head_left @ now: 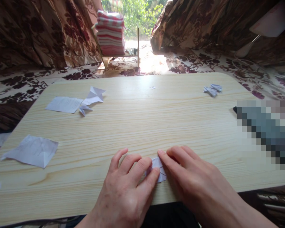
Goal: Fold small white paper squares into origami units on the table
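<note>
A small piece of folded white paper (157, 162) lies on the table near its front edge, partly covered by my fingers. My left hand (124, 186) pinches its left side with the thumb and forefinger, while the other fingers curl above the tabletop. Against the right side of the folded paper, my right hand (194, 174) presses its forefinger, with the remaining fingers bent close together. Crease lines show on the paper between the two hands. Its underside is hidden.
The pale wooden table (133, 126) holds a creased paper sheet (35, 150) at left, a lined sheet (64, 104) and folded pieces (93, 95) behind it. Small folded papers (212, 90) lie far right, near a blurred-out dark device (266, 129). Stacked towels (110, 33) stand beyond.
</note>
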`<control>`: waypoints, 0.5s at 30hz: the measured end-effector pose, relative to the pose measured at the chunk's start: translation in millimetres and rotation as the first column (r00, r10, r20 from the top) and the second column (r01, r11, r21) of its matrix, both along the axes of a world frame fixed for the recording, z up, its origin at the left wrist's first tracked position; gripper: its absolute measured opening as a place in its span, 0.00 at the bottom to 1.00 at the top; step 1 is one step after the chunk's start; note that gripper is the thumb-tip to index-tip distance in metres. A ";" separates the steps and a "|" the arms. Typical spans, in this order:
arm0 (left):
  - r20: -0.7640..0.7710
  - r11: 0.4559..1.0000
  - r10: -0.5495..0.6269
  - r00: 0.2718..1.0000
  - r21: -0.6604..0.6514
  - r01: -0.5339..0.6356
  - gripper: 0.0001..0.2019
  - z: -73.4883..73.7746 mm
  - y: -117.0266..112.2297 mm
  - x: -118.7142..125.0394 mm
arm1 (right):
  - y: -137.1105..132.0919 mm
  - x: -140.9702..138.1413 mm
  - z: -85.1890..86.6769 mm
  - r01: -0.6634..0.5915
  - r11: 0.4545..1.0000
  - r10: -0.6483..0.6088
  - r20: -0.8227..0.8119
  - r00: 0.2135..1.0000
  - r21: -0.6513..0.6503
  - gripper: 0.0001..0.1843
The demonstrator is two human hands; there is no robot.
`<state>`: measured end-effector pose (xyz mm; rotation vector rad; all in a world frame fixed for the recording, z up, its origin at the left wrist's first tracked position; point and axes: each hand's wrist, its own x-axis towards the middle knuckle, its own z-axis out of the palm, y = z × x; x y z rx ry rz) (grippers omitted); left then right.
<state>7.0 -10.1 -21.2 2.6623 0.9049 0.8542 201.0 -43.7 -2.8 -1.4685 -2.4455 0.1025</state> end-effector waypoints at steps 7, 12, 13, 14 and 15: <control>0.030 0.997 0.028 0.999 -0.068 -0.026 0.10 15.9 -2.2 0.5 | -22.3 7.7 -5.2 -0.045 0.999 0.046 -0.065 0.997 0.020 0.24; 0.058 0.969 0.231 0.971 -0.105 -0.224 0.08 30.9 1.9 1.8 | -25.6 3.3 -11.2 -0.010 0.998 0.012 -0.049 0.999 0.056 0.21; 0.043 0.960 0.260 0.965 -0.117 -0.253 0.07 31.8 2.5 3.0 | -24.6 3.3 -11.6 -0.010 0.998 0.013 -0.054 0.998 0.063 0.21; 0.026 0.955 0.273 0.962 -0.131 -0.268 0.07 32.1 2.7 4.6 | -23.6 3.6 -11.9 -0.014 0.997 0.018 -0.057 0.998 0.072 0.21; 0.013 0.951 0.278 0.961 -0.144 -0.273 0.07 31.8 2.6 6.3 | -22.9 4.1 -12.2 -0.026 0.996 0.031 -0.060 0.998 0.085 0.21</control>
